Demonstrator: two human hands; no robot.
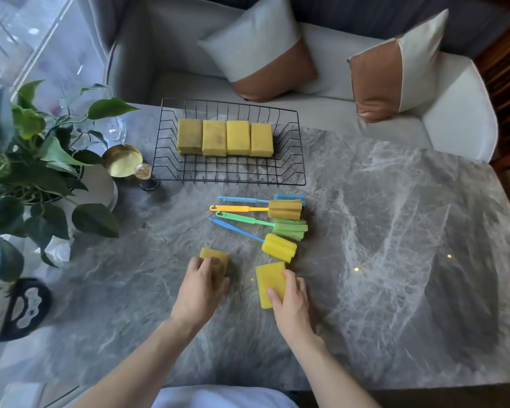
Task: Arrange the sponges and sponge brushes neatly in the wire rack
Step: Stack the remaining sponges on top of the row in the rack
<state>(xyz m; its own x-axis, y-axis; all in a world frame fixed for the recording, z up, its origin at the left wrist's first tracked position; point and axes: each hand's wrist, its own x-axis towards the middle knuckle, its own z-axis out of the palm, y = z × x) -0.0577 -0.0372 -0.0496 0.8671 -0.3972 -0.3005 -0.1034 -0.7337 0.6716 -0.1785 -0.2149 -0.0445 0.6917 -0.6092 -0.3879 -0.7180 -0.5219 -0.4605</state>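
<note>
A black wire rack (298, 160) stands at the far side of the grey marble table and holds several yellow sponges (226, 138) in a row along its back. Several sponge brushes (277, 219) with blue, orange and green handles lie side by side in front of the rack. Nearer to me, my left hand (199, 290) is closed over a yellow sponge (218, 259) that rests on the table. My right hand (292, 301) grips another yellow sponge (270, 279), with the thumb on its top face.
A potted plant (39, 160) fills the left side. A gold dish (121, 164), a small round knob (142, 171) and a glass (115, 129) sit just left of the rack. A black object (24, 309) lies at the near left. Behind the table is a sofa with two cushions (259, 51).
</note>
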